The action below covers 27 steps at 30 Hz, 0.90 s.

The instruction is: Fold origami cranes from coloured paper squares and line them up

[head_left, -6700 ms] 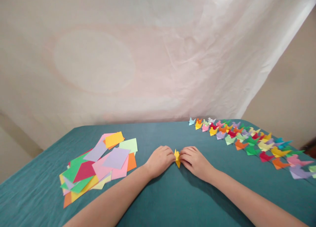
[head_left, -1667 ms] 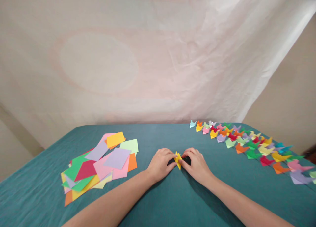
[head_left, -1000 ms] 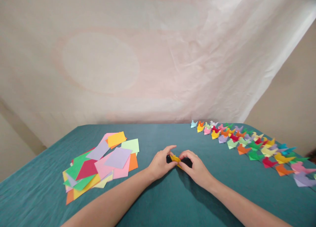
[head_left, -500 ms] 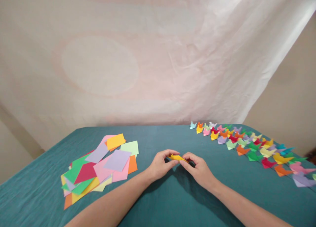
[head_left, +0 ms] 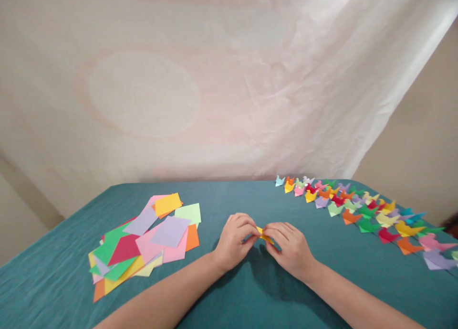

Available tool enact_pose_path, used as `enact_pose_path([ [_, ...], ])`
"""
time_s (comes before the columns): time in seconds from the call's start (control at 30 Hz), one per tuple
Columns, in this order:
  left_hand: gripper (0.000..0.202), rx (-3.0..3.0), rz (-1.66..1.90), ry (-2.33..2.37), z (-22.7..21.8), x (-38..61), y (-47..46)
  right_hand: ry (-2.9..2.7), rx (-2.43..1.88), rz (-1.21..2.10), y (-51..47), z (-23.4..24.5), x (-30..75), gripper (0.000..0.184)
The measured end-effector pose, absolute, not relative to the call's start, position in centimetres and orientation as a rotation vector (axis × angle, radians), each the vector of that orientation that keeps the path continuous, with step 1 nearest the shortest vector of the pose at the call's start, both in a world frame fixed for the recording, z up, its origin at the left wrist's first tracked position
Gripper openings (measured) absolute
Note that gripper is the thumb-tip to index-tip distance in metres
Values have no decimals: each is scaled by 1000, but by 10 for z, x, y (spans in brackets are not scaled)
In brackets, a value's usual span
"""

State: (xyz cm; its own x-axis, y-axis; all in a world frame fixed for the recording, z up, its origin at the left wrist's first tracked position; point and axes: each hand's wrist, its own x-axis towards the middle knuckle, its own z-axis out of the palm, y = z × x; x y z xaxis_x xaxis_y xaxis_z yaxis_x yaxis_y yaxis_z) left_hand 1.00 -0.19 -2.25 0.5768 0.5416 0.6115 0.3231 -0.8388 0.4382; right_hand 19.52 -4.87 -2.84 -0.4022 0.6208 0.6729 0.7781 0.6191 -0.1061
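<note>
A small folded yellow paper piece (head_left: 264, 234) is pinched between both my hands, a little above the teal table cloth (head_left: 250, 291). My left hand (head_left: 235, 238) grips its left end with curled fingers. My right hand (head_left: 290, 245) grips its right end and covers most of it, so only a small yellow tip shows between the fingertips.
A loose pile of coloured paper squares (head_left: 143, 238) lies to the left of my hands. Rows of several folded paper birds (head_left: 361, 209) in many colours run along the right side to the table's edge. A pale cloth backdrop (head_left: 214, 80) hangs behind the table.
Both hands have lifted the yellow piece off the cloth and turned it from upright to lying flat. The fingers have since closed in around it.
</note>
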Motion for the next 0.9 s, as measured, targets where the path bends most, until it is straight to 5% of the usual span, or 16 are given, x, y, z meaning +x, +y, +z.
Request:
enact_pose_path([
  [0.43, 8, 2729, 916, 791, -19, 11, -6, -2320, -1172, -605, -45, -30, 194, 16],
  [0.9, 5, 2839, 658, 808, -21, 8, 2, -2402, -1197, -365, -44, -38, 196, 17],
])
